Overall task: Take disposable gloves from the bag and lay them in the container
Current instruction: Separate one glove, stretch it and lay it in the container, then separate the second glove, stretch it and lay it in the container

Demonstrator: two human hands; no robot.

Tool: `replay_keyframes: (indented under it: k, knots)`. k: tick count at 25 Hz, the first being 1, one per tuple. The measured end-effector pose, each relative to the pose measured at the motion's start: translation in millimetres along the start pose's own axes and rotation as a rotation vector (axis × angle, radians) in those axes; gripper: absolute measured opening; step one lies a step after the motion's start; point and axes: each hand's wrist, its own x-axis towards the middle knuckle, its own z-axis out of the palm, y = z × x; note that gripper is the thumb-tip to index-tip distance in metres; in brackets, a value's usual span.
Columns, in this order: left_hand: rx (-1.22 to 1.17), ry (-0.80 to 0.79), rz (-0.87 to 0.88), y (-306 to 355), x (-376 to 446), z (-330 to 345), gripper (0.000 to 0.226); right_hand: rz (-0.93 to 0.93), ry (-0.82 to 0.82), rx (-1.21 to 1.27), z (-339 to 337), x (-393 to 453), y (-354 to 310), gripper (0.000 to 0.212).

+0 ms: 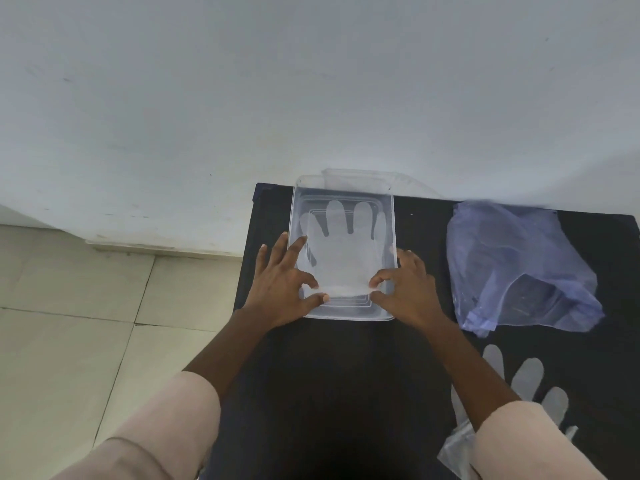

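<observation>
A clear rectangular container (393, 216) stands on the black table against the wall. Inside it lies a translucent disposable glove (341, 251), flat, fingers pointing toward the wall. My left hand (280, 285) pinches the glove's cuff at its left corner, and my right hand (408, 289) pinches the right corner, stretching the cuff between them over the container's near end. A crumpled bluish plastic bag (519, 268) lies to the right of the container. A second disposable glove (526, 379) lies on the table at the lower right, partly hidden under my right forearm.
The black table (346, 368) ends at the container's left side, with beige tiled floor (86, 323) beyond. A white wall (277, 98) rises right behind the table. A clear lid (360, 180) leans behind the container.
</observation>
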Motion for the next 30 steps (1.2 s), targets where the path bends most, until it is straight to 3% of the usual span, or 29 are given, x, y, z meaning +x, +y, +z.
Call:
replay_keyframes:
  k: [7, 10, 12, 14, 16, 18, 20, 23, 30]
  knots:
    - [0.067, -0.136, 0.045, -5, -4, -10, 0.078, -0.082, -0.27, -0.417, -25, 0, -3, 0.033]
    - [0.107, -0.206, 0.043, -5, -3, -15, 0.074, -0.023, -0.361, -0.421, -33, 0, -9, 0.035]
    - [0.133, -0.206, 0.063, -1, -3, -24, 0.063, -0.016, -0.278, -0.256, -42, -7, -12, 0.033]
    - [0.065, -0.067, 0.115, 11, -4, -37, 0.05, -0.064, -0.092, 0.041, -52, -21, -15, 0.031]
    - [-0.211, 0.129, 0.166, 34, -5, -52, 0.036, -0.053, 0.051, 0.301, -62, -44, -18, 0.027]
    - [-0.619, 0.155, 0.178, 65, -8, -64, 0.023, 0.037, 0.128, 0.51, -67, -70, -16, 0.021]
    - [-0.849, -0.006, 0.192, 104, -16, -65, 0.016, 0.138, 0.176, 0.698, -66, -98, -5, 0.016]
    - [-0.996, -0.282, 0.187, 159, -32, -45, 0.018, 0.275, 0.259, 0.872, -57, -141, 27, 0.01]
    - [-0.953, -0.561, 0.07, 248, -64, 24, 0.02, 0.481, 0.333, 0.968, -24, -222, 112, 0.012]
